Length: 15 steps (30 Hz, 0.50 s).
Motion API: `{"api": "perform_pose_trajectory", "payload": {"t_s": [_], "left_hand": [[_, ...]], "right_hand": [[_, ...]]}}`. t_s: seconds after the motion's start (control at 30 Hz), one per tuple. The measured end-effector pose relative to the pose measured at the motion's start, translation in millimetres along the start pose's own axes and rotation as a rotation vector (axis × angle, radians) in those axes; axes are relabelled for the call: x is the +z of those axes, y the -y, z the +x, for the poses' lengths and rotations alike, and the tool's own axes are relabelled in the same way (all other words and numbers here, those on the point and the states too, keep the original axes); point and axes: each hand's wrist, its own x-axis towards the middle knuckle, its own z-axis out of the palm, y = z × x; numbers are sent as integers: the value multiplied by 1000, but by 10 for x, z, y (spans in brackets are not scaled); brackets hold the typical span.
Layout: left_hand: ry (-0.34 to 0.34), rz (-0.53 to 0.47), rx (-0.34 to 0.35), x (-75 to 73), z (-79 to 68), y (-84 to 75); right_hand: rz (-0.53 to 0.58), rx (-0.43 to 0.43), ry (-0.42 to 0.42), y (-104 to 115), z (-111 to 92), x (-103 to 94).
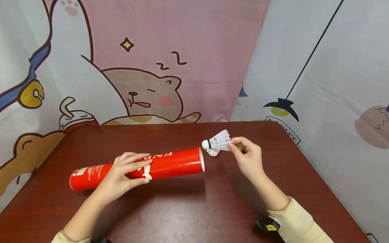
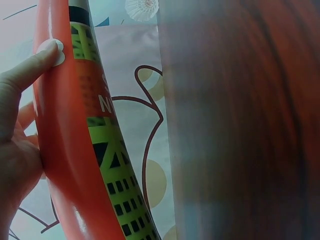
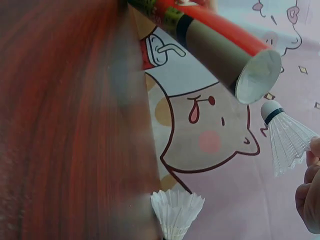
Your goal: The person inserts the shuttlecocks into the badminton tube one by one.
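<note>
My left hand [image 1: 123, 173] grips a long red shuttlecock tube [image 1: 176, 164] around its middle, thumb on the near side. The tube lies tilted, its round open end raised and facing right; the right wrist view shows the pale inside of that mouth [image 3: 259, 77]. Between thumb and fingertips my right hand [image 1: 247, 157] pinches a white shuttlecock [image 1: 220, 141] by the skirt edge. Its rounded cork with a dark band points left, just off the tube's mouth. A second shuttlecock [image 1: 213, 152] stands on the table behind, partly hidden by the held one.
The dark red-brown wooden table [image 1: 182, 216] reaches back to a cartoon-printed cloth [image 1: 212, 50]. A small black object with a yellow label [image 1: 270, 227] is beside the right sleeve. Another dark item [image 1: 101, 240] shows at the bottom edge near the left sleeve.
</note>
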Motion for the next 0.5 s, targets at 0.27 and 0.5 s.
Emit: {"api": "perform_pose_trajectory", "payload": {"t_s": [0.27, 0.5], "left_hand": [[-1, 4, 7, -4, 14, -1], [-2, 5, 11, -2, 9, -3]], "right_hand": [[40, -24, 60, -137, -124, -25], [43, -26, 127, -97, -217, 66]]}}
